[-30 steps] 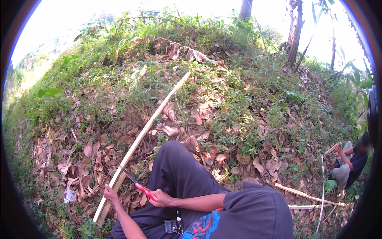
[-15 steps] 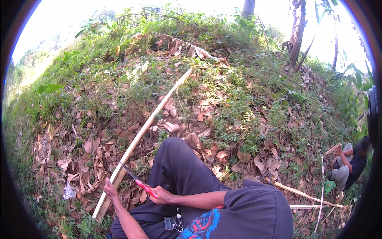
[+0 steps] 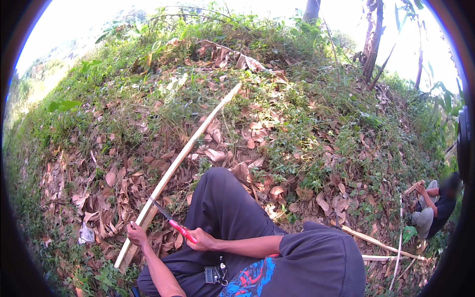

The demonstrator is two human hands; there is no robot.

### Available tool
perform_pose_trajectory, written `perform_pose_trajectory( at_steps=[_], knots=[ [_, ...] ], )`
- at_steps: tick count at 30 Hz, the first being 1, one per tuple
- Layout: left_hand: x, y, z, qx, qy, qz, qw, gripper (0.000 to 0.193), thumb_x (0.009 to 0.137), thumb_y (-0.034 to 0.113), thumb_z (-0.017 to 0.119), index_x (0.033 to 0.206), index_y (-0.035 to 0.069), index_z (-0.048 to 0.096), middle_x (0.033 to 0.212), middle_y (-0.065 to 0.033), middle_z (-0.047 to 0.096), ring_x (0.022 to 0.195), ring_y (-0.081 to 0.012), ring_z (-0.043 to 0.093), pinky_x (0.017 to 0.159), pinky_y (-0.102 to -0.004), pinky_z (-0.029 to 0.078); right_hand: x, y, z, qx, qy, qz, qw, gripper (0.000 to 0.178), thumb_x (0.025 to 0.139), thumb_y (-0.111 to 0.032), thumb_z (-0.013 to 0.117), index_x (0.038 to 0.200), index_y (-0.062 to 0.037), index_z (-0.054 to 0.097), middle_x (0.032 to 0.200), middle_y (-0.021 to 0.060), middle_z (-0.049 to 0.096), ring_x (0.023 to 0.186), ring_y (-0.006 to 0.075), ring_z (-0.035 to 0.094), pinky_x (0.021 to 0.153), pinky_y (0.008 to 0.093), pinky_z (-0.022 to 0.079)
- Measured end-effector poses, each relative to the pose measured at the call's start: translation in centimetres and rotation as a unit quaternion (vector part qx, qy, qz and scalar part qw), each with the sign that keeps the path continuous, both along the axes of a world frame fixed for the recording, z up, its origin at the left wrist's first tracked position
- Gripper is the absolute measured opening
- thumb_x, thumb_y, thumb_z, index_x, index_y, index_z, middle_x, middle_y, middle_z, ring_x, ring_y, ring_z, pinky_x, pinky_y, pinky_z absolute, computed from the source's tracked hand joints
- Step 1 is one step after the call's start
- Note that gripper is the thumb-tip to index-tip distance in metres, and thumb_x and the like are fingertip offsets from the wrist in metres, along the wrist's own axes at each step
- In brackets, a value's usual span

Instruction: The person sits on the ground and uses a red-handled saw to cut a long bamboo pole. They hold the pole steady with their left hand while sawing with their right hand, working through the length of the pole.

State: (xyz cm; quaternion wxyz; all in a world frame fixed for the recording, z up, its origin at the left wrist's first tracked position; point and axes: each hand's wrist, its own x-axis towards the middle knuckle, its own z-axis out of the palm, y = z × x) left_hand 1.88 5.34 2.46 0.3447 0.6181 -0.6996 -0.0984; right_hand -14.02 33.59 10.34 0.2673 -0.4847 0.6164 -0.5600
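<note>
A long pale strip of wood (image 3: 190, 143) slants from my lower left up to the leaf-covered slope. My left hand (image 3: 136, 233) grips it near its lower end, fingers closed round it. A second, shorter piece of wood (image 3: 129, 256) lies against its underside there. In my right hand (image 3: 200, 239) is a red-handled knife (image 3: 179, 229), held by the handle. Its dark, slim blade points up and left, and the tip end rests at the strip's edge, a little above my left hand. I sit with my dark-trousered knee (image 3: 217, 193) raised beside the knife.
Dry leaves (image 3: 215, 154) and low green plants cover the slope. On the right another person (image 3: 433, 210) sits holding a piece of wood (image 3: 413, 187). More pale strips (image 3: 378, 241) lie near them. A whitish plastic scrap (image 3: 86, 234) lies at left; a small device (image 3: 213, 275) hangs at my waist.
The view has shifted very slightly. Both hands keep their grips, and the knife blade stays at almost the same spot on the strip.
</note>
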Motion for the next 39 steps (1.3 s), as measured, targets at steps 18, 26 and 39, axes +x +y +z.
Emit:
perform_pose_trajectory(
  at_steps=[18,26,39],
  knots=[
    [1.3,-1.6,-0.1,-0.009,0.058,0.017,0.998,0.054,0.104,0.044,0.038,0.099,-0.002,0.066,0.082,-0.0221,0.067,0.077,-0.0433,0.063,0.074,-0.0517,0.047,0.2,-0.6,-1.3,0.047,-0.007,0.008,0.999,0.011,0.084,-0.010,0.059,0.085,0.0008,0.059,0.063,0.0185,0.058,0.054,0.0324,0.060,0.056,0.0406,0.047],
    [0.5,-1.6,0.7,0.141,0.080,0.007,0.987,0.074,0.100,0.059,0.039,0.083,-0.007,0.068,0.070,-0.0196,0.067,0.062,-0.0352,0.066,0.058,-0.0456,0.051,-0.1,-0.2,-1.8,0.047,-0.004,0.003,0.999,0.011,0.084,-0.010,0.058,0.086,0.0003,0.060,0.064,0.0172,0.059,0.054,0.0304,0.058,0.056,0.0389,0.047],
    [1.4,-2.2,0.0,0.104,0.206,-0.019,0.973,0.066,0.102,0.054,0.042,0.073,-0.002,0.062,0.055,-0.0079,0.052,0.049,-0.0204,0.046,0.050,-0.0394,0.037,0.2,-0.4,-1.5,0.058,-0.008,0.013,0.998,0.012,0.084,-0.011,0.058,0.086,0.0005,0.061,0.064,0.0166,0.060,0.054,0.0275,0.059,0.057,0.0385,0.048]
  ],
)
